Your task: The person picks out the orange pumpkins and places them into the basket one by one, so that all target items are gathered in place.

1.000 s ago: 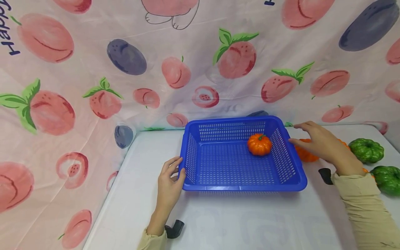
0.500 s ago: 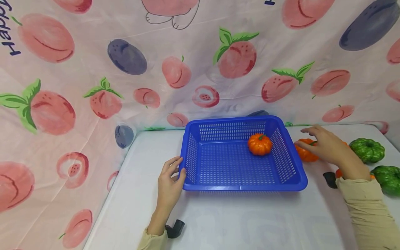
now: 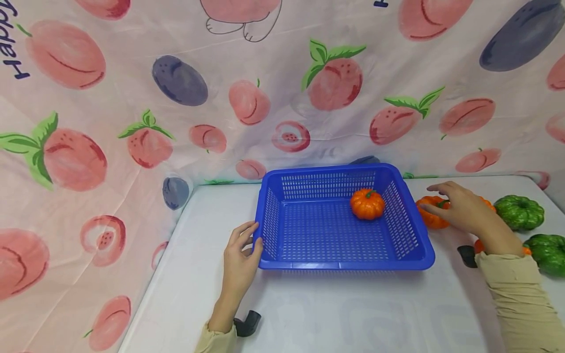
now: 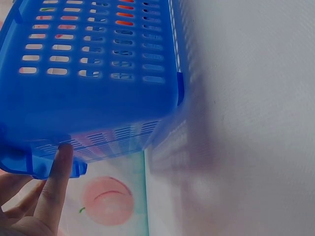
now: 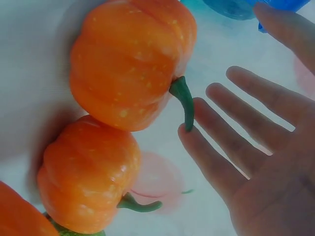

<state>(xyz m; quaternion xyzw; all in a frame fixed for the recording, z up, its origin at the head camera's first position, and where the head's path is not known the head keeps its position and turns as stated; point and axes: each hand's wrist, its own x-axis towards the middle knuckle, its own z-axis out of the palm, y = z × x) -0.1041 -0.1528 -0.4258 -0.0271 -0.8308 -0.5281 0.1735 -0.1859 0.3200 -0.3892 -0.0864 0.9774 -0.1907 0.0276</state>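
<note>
A blue plastic basket (image 3: 334, 230) with slotted walls stands on the white table, and a small orange pumpkin (image 3: 367, 204) sits inside at its right. My left hand (image 3: 240, 252) holds the basket's left rim; in the left wrist view one finger (image 4: 61, 169) lies against the slotted wall. My right hand (image 3: 461, 208) hovers with fingers spread beside the basket, over another orange pumpkin (image 3: 434, 222), and holds nothing. In the right wrist view two fingertips overlap the green stem (image 5: 185, 101) of the larger orange pumpkin (image 5: 130, 64). A second one (image 5: 88, 172) sits against it.
Two green pumpkins (image 3: 520, 213) stand at the table's right side, with more orange ones partly hidden behind the right hand and sleeve (image 3: 512, 289). A fruit-printed curtain (image 3: 282, 88) closes off the back and left of the white table (image 3: 331, 314).
My right hand has shifted right and slightly toward me, away from the basket's right rim, uncovering more of the orange pumpkin beside it. My left hand and the basket stay put.
</note>
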